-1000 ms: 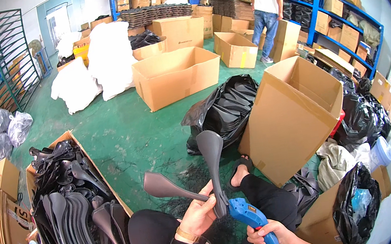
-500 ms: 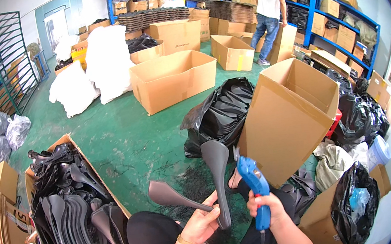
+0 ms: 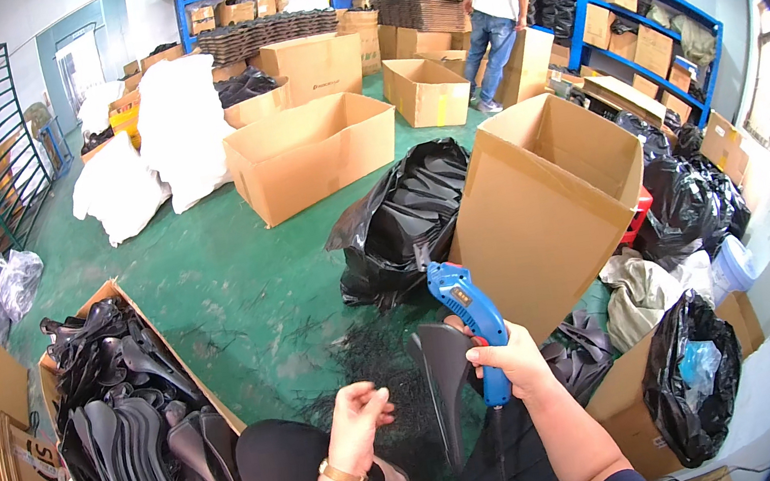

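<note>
My right hand point(image 3: 515, 360) is wrapped round a blue handheld electric cutter point(image 3: 466, 300), its head pointing up and away. Close by on its left, a black bicycle saddle piece point(image 3: 446, 381) stands nearly upright, broad end up and narrow nose down. Whether my right fingers also touch this piece is hidden. To the left, my left hand point(image 3: 357, 419) is raised above my knee, fingers loosely curled, with nothing visible in them. A long carton point(image 3: 185, 355) beside my left leg holds many more black saddle pieces point(image 3: 129, 458), some stacked in a row.
Ahead are a black plastic bag point(image 3: 407, 222) and a tall open carton point(image 3: 541, 217). Dark scraps point(image 3: 373, 362) litter the green floor. Farther off are another open carton point(image 3: 314, 162), white sacks point(image 3: 180, 132), blue shelving point(image 3: 586, 21) and a person point(image 3: 498, 15) standing by boxes.
My left hand has let go of two saddle pieces and moved left. One piece now stands beside my right hand; the other is gone from sight. The cutter has shifted slightly left and nearer.
</note>
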Demonstrator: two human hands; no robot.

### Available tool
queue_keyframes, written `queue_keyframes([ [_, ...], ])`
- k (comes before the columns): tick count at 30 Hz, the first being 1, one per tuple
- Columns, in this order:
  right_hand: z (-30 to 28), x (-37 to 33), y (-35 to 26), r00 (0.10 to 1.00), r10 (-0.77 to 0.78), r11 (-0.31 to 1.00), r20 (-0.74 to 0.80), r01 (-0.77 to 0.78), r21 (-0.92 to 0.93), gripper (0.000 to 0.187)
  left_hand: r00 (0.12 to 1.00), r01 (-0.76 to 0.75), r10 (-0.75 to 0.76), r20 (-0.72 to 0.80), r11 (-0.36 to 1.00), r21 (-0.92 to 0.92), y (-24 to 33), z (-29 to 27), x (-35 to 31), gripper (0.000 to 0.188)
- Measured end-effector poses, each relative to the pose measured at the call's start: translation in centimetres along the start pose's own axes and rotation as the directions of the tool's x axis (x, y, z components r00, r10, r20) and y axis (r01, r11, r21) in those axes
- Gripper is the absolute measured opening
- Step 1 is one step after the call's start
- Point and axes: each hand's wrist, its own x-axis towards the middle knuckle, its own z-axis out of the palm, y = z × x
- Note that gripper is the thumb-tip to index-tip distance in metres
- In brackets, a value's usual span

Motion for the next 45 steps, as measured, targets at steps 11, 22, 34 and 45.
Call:
queue_keyframes([
  [11, 2.3, -2.1, 3.6, 0.933, 0.238, 0.918, 0.27, -0.307, 0.25, 0.038, 0.97, 0.071, 0.023, 0.241, 0.924, -0.375, 4.7, -1.0, 2.3, 0.026],
  [22, -1.0, -8.5, 6.0, 0.658, 0.555, 0.681, 0.509, -0.711, 0.177, 0.033, 0.994, 0.043, 0.015, 0.107, 0.854, -0.518, 4.9, -2.2, 2.9, 0.028],
  [34, 0.5, -5.9, 6.6, 0.814, 0.431, 0.756, 0.389, -0.561, 0.336, 0.03, 0.976, 0.144, -0.043, 0.212, 0.858, -0.493, 4.1, -0.8, 1.8, 0.028],
  [45, -0.3, -5.7, 5.0, 0.811, 0.439, 0.798, 0.388, -0.55, 0.245, 0.031, 0.963, 0.123, 0.013, 0.27, 0.869, -0.479, 4.1, -1.2, 1.8, 0.043],
])
